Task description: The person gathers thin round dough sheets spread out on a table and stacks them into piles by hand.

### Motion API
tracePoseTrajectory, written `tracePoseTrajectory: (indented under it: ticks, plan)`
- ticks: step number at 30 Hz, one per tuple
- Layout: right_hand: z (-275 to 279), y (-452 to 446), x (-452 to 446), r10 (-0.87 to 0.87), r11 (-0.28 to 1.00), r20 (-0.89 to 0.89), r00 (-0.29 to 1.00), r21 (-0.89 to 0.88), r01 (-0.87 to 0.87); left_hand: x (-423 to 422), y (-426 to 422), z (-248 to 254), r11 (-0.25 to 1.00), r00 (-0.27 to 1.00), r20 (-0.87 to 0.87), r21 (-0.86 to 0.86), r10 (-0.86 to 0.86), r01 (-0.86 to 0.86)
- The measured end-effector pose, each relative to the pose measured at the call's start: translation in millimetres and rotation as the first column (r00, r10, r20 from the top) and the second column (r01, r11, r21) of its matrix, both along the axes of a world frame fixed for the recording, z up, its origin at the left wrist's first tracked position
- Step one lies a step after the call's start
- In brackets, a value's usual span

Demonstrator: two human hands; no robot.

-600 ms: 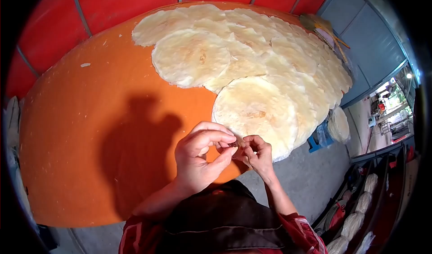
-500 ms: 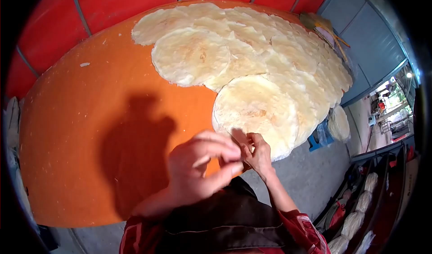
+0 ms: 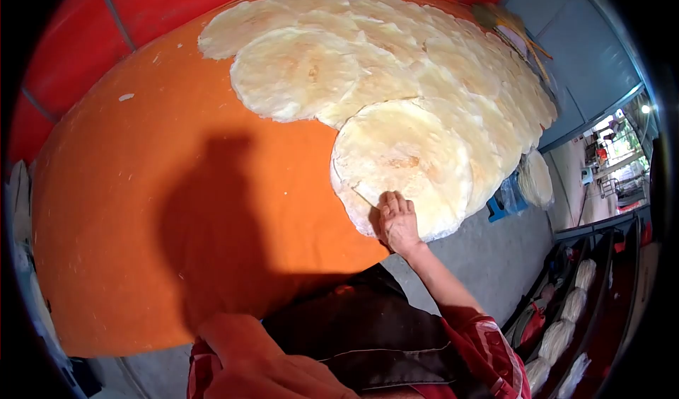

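Thin round pale flatbread sheets [image 3: 297,73] overlap across the orange cloth-covered table [image 3: 106,222]. The nearest sheet [image 3: 403,148], browned a little at its middle, lies at the front of the spread. My right hand [image 3: 398,223] rests on its near edge, back upward and fingers laid over the surface. A crease or line runs from the sheet's left side toward those fingers. Low in the view, against the dark apron [image 3: 361,328], is my left hand [image 3: 276,374]; its fingers are partly cut off by the frame, and nothing held in it shows.
Red sheeting [image 3: 191,6] borders the table's far side, and grey-blue panels [image 3: 566,45] stand at the right. A blue stool [image 3: 507,199] is beside the table. Long racks with pale bundles [image 3: 559,339] are at lower right. My shadow falls across the orange cloth.
My left hand has dropped from beside the right hand to the bottom of the view. My right hand has shifted up slightly and flattened onto the sheet. The view has tilted a little.
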State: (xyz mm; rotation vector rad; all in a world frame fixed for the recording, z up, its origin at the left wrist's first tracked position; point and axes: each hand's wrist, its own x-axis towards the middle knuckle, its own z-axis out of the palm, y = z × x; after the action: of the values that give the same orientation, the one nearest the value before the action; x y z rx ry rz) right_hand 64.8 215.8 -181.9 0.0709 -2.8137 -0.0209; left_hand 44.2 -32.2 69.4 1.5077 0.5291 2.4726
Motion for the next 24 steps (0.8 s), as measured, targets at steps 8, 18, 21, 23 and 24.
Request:
tracePoseTrajectory:
  ticks: [8,18,21,23,24]
  plan:
    - [4,-9,-12,-0.073,0.954,-0.037,0.997,-0.292,0.059,-17,7,-19,0.885,0.962,0.197,-0.458,0.191,-0.082]
    - [17,-9,-22,-0.222,0.907,-0.104,0.969,-0.386,0.167,-96,61,-272,0.591,0.447,0.752,-0.658,0.483,0.467]
    - [9,1,-24,-0.265,0.659,0.302,0.916,-0.636,0.401,-104,82,-277,0.584,0.432,0.821,-0.569,0.373,0.579]
    - [21,9,-29,-0.257,0.509,0.259,0.931,-0.783,0.358,-105,92,-275,0.439,0.564,0.707,-0.707,0.426,0.555]
    - [12,23,-31,-0.238,0.414,0.181,0.954,-0.870,0.268,-104,100,-270,0.358,0.607,0.646,-0.763,0.463,0.538]
